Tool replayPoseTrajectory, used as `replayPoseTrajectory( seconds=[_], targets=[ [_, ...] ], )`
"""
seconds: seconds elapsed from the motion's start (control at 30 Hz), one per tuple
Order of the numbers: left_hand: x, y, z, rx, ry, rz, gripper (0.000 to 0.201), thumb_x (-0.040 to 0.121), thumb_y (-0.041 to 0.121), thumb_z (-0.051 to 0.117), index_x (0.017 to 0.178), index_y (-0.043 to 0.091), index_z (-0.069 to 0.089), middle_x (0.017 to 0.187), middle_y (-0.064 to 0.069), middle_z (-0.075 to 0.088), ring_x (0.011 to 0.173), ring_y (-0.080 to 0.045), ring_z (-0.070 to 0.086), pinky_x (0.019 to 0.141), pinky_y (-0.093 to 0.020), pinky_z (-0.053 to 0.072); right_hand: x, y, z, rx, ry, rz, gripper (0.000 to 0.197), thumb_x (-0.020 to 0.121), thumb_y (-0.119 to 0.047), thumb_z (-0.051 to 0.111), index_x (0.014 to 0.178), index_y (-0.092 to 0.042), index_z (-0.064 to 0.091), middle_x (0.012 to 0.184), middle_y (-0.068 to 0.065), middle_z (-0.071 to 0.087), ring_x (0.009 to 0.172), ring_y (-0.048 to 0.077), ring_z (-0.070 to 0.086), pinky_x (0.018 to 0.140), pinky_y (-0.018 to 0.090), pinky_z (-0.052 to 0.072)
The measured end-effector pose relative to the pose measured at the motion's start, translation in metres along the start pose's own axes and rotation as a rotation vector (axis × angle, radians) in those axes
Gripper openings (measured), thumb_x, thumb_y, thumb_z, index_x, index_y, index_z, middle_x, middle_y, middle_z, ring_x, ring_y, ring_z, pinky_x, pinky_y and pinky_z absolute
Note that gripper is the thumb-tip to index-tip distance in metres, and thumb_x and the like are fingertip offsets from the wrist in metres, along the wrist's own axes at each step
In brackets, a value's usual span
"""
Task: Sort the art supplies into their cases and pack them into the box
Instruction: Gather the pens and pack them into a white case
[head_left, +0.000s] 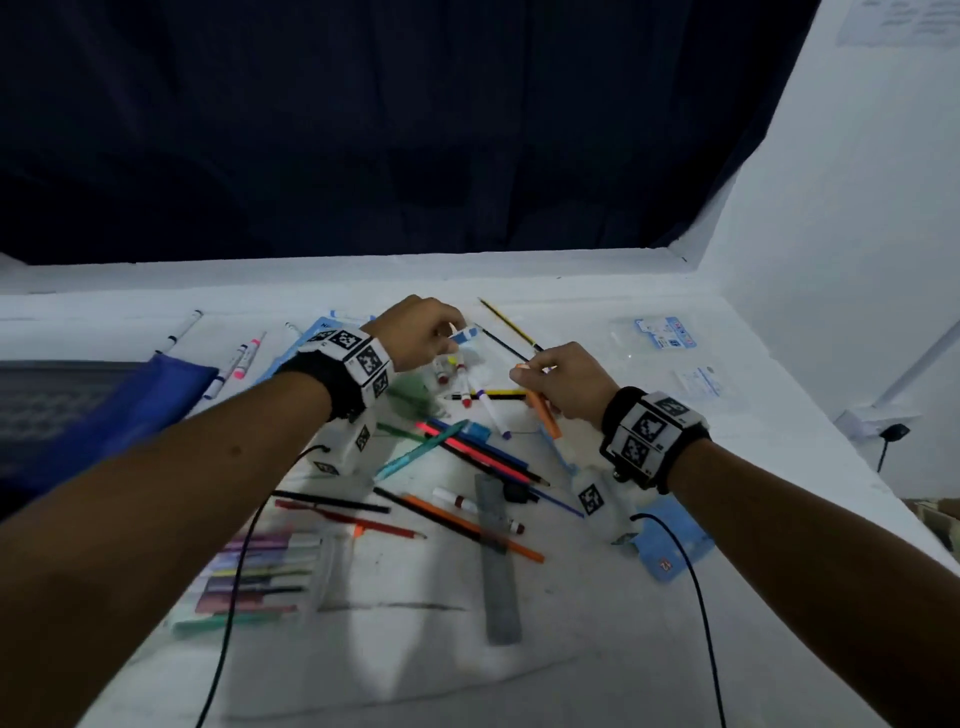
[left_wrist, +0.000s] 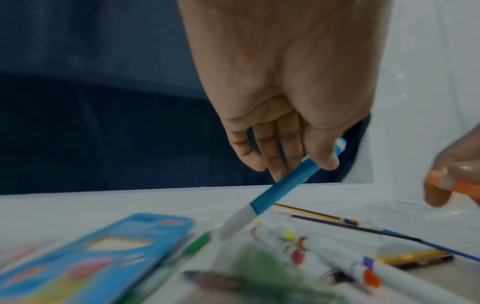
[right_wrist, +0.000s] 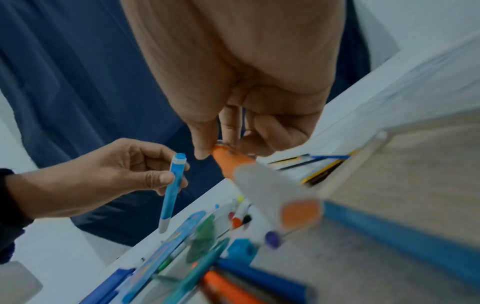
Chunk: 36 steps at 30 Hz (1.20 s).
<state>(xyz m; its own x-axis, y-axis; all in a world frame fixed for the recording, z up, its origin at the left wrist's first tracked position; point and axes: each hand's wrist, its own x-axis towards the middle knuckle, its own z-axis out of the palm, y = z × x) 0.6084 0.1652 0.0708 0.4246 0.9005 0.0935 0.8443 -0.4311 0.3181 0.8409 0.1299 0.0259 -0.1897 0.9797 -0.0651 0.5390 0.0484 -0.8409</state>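
Blue marker (left_wrist: 280, 189) is off the table, pinched between thumb and fingers of the left hand (head_left: 415, 332), above a clear pouch of markers (head_left: 457, 371) at centre-far. Right hand (head_left: 563, 382) is clamped on an orange marker (head_left: 543, 410). Recommendation: insert each marker lengthwise into the pouch mouth, one at a time. Loose pencils (head_left: 467, 452) remain nearer.

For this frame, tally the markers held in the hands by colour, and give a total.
Blue marker, pinched in the left hand: 1
Orange marker, gripped in the right hand: 1
Total held: 2
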Motion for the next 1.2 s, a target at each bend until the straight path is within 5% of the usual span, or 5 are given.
replayPoseTrajectory(
  seconds=[0.17,0.5,0.8,1.03,1.2],
  targets=[
    [-0.08,-0.047,-0.035,0.009,0.08,-0.184,0.012,0.082,0.021,0.072,0.09,0.022,0.063,0.097,-0.007,0.07,0.075,-0.018,0.058,0.074,-0.028,0.044,-0.01,-0.03,0.048,-0.042,-0.073,-0.091,0.034,0.089,-0.038,0.068,0.074,-0.008,0.074,0.071,0.003,0.071,0.064,0.015,0.066,0.069,0.034,0.056],
    [-0.204,-0.107,-0.069,-0.55,0.278,-0.457,0.024,0.075,0.011,0.082,0.088,0.003,0.064,0.069,-0.016,0.068,0.057,-0.023,0.069,0.052,-0.026,0.055,-0.04,-0.106,0.139,-0.196,-0.126,-0.089,0.043,0.101,-0.02,0.048,0.059,-0.011,0.046,0.053,0.004,0.047,0.055,0.023,0.053,0.061,0.03,0.042],
    [-0.283,-0.105,-0.036,-0.964,0.179,-0.511,0.031,0.074,0.011,0.083,0.083,0.003,0.054,0.065,-0.022,0.064,0.043,-0.02,0.054,0.046,-0.024,0.051,-0.09,-0.13,0.197,-0.164,-0.02,-0.059,0.031,0.097,-0.019,0.056,0.086,0.008,0.064,0.074,0.015,0.06,0.07,0.03,0.065,0.052,0.022,0.047],
    [-0.31,-0.099,-0.019,-0.5,0.077,-0.287,0.024,0.071,0.029,0.085,0.068,0.012,0.069,0.058,-0.001,0.062,0.048,-0.005,0.05,0.049,-0.02,0.039,-0.122,-0.129,0.21,-0.266,0.046,-0.056,0.028,0.095,-0.023,0.06,0.071,-0.008,0.062,0.059,-0.001,0.052,0.046,0.007,0.046,0.05,0.022,0.035],
    [-0.322,-0.098,-0.012,-0.292,-0.011,-0.232,0.03,0.073,0.04,0.081,0.074,0.012,0.072,0.075,0.0,0.067,0.07,-0.013,0.059,0.065,-0.029,0.047,-0.136,-0.128,0.214,-0.457,-0.064,-0.081,0.028,0.095,-0.028,0.059,0.095,-0.002,0.071,0.094,0.007,0.068,0.083,0.022,0.062,0.075,0.033,0.048]
  ],
)
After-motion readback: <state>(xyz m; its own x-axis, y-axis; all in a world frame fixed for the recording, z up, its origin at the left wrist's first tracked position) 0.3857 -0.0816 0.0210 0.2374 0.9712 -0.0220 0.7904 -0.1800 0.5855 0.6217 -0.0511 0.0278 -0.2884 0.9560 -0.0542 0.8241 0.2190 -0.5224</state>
